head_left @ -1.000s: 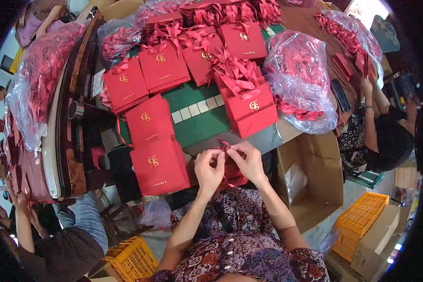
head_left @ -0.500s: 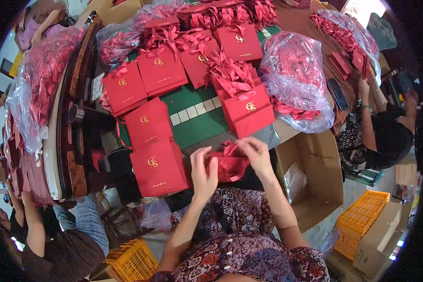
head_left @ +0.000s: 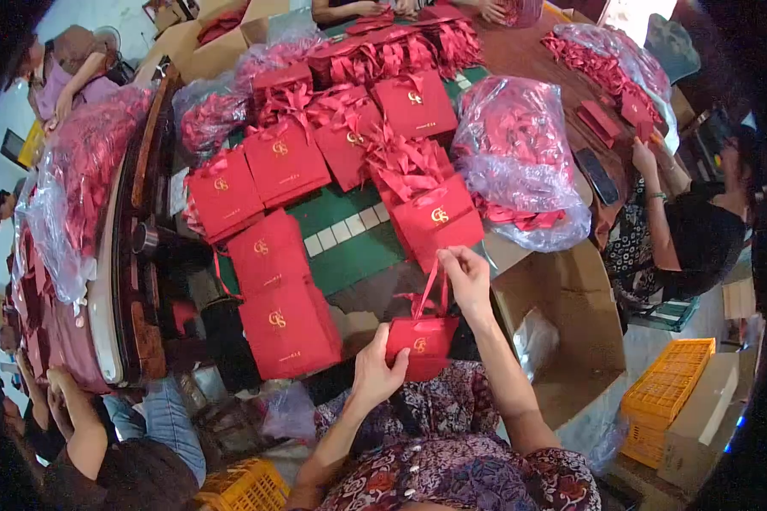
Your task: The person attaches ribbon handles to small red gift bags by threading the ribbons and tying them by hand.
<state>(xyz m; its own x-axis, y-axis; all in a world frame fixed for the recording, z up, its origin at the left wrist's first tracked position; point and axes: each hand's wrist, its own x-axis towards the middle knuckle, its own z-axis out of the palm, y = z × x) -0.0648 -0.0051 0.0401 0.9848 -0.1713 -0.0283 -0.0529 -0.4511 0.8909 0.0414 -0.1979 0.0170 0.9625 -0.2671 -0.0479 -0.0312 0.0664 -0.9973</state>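
Note:
A small red paper gift bag (head_left: 424, 345) with gold lettering is held upright in front of me, just above my lap. My left hand (head_left: 373, 373) grips its left side, thumb across the front. Above it, my right hand (head_left: 467, 277) pinches the red ribbon (head_left: 433, 288) and pulls it taut upward from the bag's top. Beyond my right hand lies a pile of finished-looking red bags (head_left: 439, 217) with ribbons on top. To the left of my left hand, a stack of flat red bags (head_left: 290, 336) rests at the table's near edge.
More red bags cover the green tabletop (head_left: 349, 264). A plastic sack of red ribboned items (head_left: 520, 145) stands right. An open cardboard box (head_left: 562, 332) is by my right elbow, with an orange crate (head_left: 665, 392) beyond. Co-workers sit left and right; other people's hands show at the far side.
The bag has turned so its lettered front shows. My right hand has risen, drawing the ribbon up, and my left hand has moved lower along the bag's side. The view has shifted slightly.

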